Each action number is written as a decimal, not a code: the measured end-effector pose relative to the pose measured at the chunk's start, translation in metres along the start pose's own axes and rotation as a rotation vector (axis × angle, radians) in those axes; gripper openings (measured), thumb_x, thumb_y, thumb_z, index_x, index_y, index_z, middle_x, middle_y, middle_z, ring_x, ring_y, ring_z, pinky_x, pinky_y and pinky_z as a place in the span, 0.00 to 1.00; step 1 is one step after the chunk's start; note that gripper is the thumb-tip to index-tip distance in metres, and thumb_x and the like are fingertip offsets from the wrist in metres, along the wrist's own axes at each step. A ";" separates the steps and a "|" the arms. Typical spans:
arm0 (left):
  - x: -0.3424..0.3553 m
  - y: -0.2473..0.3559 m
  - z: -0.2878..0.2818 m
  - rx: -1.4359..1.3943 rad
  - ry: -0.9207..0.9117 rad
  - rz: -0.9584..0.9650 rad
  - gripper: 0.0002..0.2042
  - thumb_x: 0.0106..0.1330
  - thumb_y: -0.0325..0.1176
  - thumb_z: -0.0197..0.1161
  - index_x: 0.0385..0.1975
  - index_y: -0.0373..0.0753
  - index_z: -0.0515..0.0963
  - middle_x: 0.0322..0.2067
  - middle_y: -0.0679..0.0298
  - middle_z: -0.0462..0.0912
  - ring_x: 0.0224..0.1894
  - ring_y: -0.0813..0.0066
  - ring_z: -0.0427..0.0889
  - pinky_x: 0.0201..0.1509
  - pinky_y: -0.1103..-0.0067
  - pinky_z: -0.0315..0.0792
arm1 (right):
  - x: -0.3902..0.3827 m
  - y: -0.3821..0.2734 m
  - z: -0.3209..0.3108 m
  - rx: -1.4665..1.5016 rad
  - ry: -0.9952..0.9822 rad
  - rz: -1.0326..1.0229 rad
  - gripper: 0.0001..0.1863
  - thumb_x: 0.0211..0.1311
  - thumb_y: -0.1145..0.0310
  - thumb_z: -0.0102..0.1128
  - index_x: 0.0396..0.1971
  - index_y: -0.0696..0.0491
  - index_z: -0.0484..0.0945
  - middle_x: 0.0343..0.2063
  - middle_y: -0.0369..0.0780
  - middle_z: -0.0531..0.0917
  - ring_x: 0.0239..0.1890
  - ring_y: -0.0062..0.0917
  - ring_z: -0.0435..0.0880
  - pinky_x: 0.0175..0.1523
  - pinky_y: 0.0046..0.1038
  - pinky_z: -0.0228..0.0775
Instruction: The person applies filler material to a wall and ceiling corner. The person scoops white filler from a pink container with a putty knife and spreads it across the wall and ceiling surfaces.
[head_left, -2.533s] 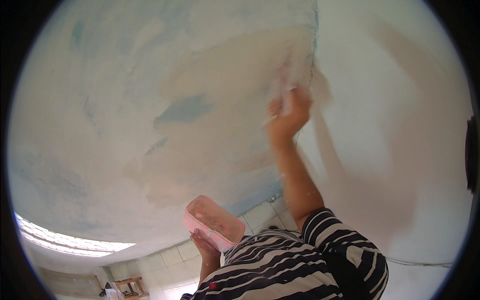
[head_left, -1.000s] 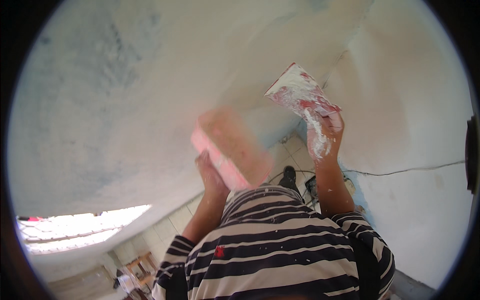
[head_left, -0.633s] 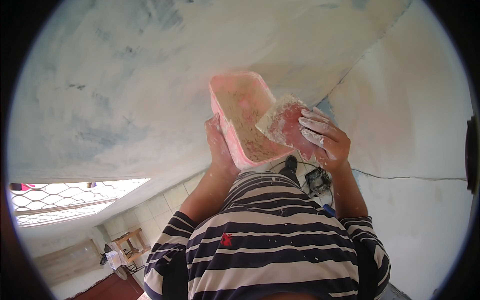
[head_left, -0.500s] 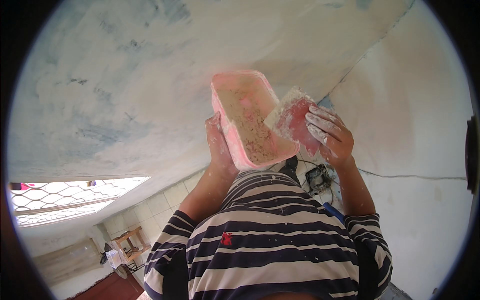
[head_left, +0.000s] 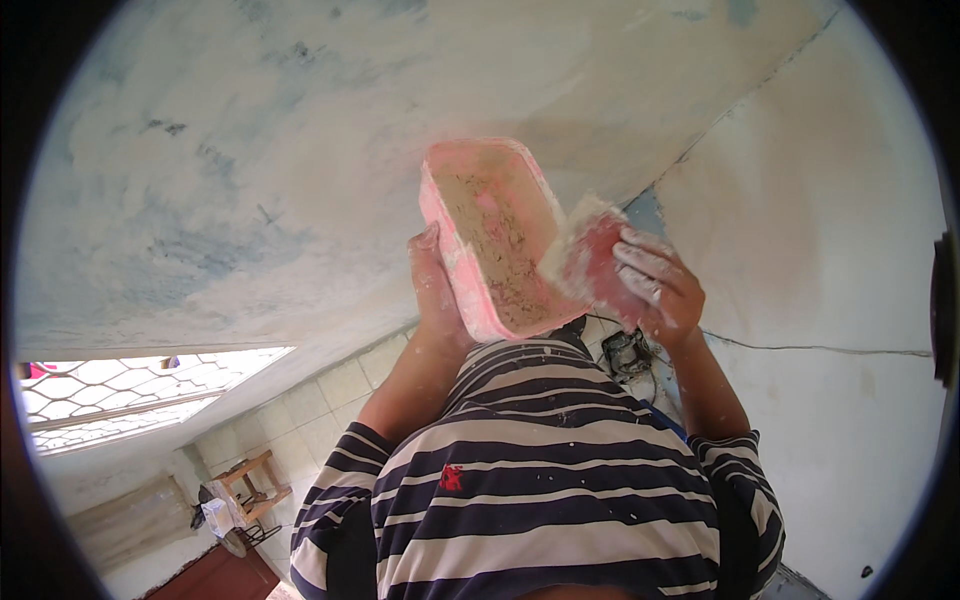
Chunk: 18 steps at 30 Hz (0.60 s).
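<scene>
My left hand [head_left: 437,290] grips the left side of a pink rectangular tub [head_left: 462,270], its thumb along the outer wall and its other fingers hidden beneath. Greyish, lumpy putty [head_left: 505,240] coats the inside of the tub. In my dusty right hand [head_left: 660,285] is a flat red putty scraper [head_left: 595,255], fingers across its upper face. Pale putty covers the scraper's far and left edges, which are blurred by motion. Its left edge is at the tub's right rim; whether they touch I cannot tell.
A wall [head_left: 250,180] with patchy white and blue coating rises ahead, meeting another pale wall [head_left: 800,250] at a corner on the right. A cable [head_left: 820,350] runs along that wall. Lower left are a grilled window [head_left: 140,390], a wooden stool [head_left: 250,485] and floor tiles [head_left: 340,385].
The scraper in my right hand has shifted slightly down and right and turned a little along the tub's rim. My left hand and the tub have barely moved.
</scene>
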<state>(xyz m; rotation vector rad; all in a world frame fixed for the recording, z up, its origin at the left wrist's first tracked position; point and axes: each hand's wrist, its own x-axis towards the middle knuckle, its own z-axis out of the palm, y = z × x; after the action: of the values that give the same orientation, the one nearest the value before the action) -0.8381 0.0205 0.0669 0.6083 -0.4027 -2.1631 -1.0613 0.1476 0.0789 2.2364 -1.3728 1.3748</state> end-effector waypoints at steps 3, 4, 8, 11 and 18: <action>-0.003 0.003 -0.011 -0.029 -0.061 0.002 0.24 0.66 0.49 0.44 0.54 0.38 0.67 0.49 0.58 0.74 0.50 0.62 0.74 0.57 0.66 0.68 | -0.009 0.014 -0.022 -0.228 -0.035 0.127 0.08 0.54 0.75 0.59 0.34 0.60 0.80 0.40 0.48 0.83 0.47 0.41 0.82 0.52 0.38 0.74; -0.004 0.004 -0.012 -0.036 -0.098 0.015 0.24 0.66 0.49 0.44 0.54 0.38 0.67 0.49 0.58 0.74 0.50 0.62 0.74 0.57 0.66 0.67 | -0.011 0.021 -0.028 -0.229 -0.037 0.126 0.08 0.54 0.75 0.59 0.34 0.60 0.80 0.40 0.48 0.83 0.47 0.41 0.82 0.52 0.38 0.74; -0.014 0.007 0.005 0.102 -0.028 0.088 0.24 0.65 0.47 0.46 0.56 0.38 0.65 0.50 0.57 0.73 0.50 0.64 0.74 0.56 0.67 0.68 | -0.022 0.034 -0.050 -0.156 0.103 0.329 0.14 0.62 0.76 0.49 0.46 0.63 0.76 0.44 0.50 0.81 0.51 0.39 0.80 0.58 0.34 0.69; -0.008 0.007 0.001 0.212 -0.074 0.062 0.24 0.64 0.45 0.49 0.58 0.38 0.62 0.50 0.57 0.72 0.51 0.66 0.74 0.56 0.69 0.70 | 0.014 0.014 -0.054 -0.105 0.131 0.516 0.22 0.59 0.85 0.49 0.55 0.64 0.69 0.49 0.50 0.78 0.54 0.33 0.77 0.60 0.31 0.66; 0.001 0.012 0.005 0.288 -0.168 0.020 0.26 0.64 0.41 0.50 0.60 0.38 0.59 0.51 0.58 0.71 0.52 0.67 0.74 0.55 0.71 0.72 | 0.093 0.010 -0.048 0.195 -0.172 0.455 0.21 0.59 0.82 0.51 0.55 0.57 0.73 0.37 0.45 0.82 0.38 0.23 0.81 0.48 0.22 0.71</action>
<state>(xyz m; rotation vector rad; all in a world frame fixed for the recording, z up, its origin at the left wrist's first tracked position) -0.8340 0.0133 0.0765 0.5765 -0.8175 -2.1617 -1.0850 0.1119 0.1746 2.2991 -1.9817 1.5340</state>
